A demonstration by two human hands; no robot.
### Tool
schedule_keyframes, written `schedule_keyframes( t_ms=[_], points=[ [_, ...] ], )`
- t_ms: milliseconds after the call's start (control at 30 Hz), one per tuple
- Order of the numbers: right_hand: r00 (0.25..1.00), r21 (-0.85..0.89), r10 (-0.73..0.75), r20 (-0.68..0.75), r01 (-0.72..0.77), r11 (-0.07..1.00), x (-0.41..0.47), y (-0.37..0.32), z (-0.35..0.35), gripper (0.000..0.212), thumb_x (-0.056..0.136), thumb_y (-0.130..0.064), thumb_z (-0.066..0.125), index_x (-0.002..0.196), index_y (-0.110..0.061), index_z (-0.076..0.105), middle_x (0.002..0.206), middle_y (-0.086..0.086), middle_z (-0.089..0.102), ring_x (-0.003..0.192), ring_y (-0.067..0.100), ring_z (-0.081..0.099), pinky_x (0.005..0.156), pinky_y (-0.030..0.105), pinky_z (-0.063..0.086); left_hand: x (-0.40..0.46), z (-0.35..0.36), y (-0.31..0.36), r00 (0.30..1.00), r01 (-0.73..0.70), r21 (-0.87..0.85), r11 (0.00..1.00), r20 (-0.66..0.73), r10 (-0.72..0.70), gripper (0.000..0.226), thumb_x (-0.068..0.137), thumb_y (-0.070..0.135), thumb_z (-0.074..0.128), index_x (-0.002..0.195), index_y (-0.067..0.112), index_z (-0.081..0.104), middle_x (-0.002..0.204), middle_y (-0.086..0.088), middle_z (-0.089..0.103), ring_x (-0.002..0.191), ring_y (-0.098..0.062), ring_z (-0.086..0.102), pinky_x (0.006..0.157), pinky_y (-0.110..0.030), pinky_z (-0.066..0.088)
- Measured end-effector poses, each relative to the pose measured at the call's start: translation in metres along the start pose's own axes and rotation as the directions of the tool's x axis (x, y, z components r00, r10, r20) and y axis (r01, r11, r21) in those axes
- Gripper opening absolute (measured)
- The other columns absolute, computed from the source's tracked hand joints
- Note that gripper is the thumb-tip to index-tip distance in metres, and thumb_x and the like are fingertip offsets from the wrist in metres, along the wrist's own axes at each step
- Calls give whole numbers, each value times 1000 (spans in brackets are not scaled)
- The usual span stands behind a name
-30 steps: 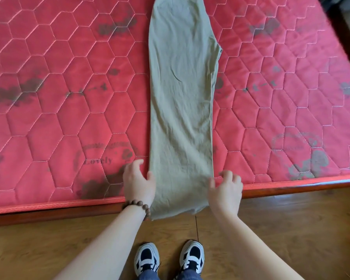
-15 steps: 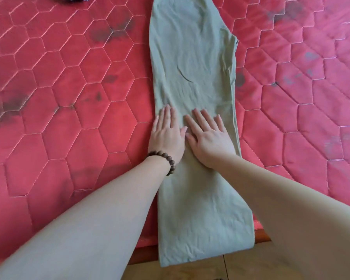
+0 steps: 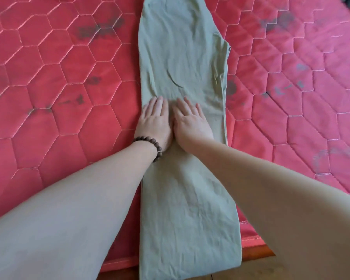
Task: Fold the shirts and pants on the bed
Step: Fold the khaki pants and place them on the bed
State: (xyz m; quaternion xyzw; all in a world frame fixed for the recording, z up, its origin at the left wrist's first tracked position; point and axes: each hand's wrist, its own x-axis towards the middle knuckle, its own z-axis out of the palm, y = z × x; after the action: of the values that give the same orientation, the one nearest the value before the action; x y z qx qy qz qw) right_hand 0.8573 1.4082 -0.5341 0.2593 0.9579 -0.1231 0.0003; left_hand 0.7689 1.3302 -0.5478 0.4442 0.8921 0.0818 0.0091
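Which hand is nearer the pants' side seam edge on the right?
Right. The right hand lies flat on the green pants just inside that seam edge; the left hand, with the bead bracelet, presses near the opposite edge, beside the red mattress.

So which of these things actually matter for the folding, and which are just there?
Part of the job:
green pants, laid lengthwise on the bed
left hand and right hand, flat on the pants
red quilted mattress, the work surface

Just there:
bead bracelet on the left wrist
wooden floor
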Motion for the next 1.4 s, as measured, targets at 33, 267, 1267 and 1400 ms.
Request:
schedule_keyframes(
  t_ms=[33,267,1267,1400],
  points=[
    [999,-3,15,29,-15,1000,1,4,7,51,101,-31,24,151,-22,22,161,0,11,149,19,1,120,41,-4,-4,6,-3,1000,-16,-1,1000,-2,16,52,100,26,32,148,8,26,157,-10,23,145,-23,17,119,-36,8],
    [976,-79,217,-5,-217,973,-20,18,14,65,94,-61,15,153,-34,9,162,6,0,148,23,-7,119,47,-8,-12,9,-2,999,48,33,998,7,-48,65,95,45,31,152,20,15,160,-9,12,147,-21,9,119,-42,3],
    [990,2,-5,143,4,1000,-264,47,2,52,102,-26,26,151,-37,12,161,-4,3,149,15,0,121,36,1,-247,-33,-54,814,-530,16,848,289,504,56,99,24,31,150,31,9,159,0,9,147,-19,-1,119,-39,3],
    [975,-79,-127,185,143,987,-259,70,-10,69,94,-10,38,149,-41,11,159,-7,-4,149,17,-4,120,40,-3,-243,-44,-61,778,-597,44,801,274,565,66,90,9,51,149,27,27,157,-2,21,146,-21,11,119,-42,13]
  ],
)
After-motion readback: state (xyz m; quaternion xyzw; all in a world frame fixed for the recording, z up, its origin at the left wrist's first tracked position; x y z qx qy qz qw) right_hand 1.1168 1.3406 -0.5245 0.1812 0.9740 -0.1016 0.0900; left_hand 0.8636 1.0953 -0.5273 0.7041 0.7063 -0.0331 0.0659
